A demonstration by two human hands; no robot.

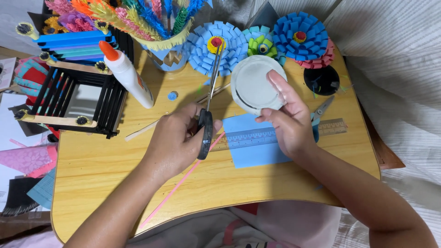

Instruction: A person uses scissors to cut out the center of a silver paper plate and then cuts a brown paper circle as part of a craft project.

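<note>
Small wooden worktop [275,183] with rounded corners, set among pale striped bedding. Lying directly on it: a blue paper sheet [257,154] under a clear ruler [280,134], a thin pink paper strip [177,186] running diagonally toward the near edge, a white glue bottle [128,76] with an orange cap on its side, a wooden stick [142,131] and a tiny blue paper disc [172,95]. Along the far edge, blue paper flowers [216,48], a cup of coloured paper fronds [167,50] and a black stick-built frame [73,103] at the left.
</note>
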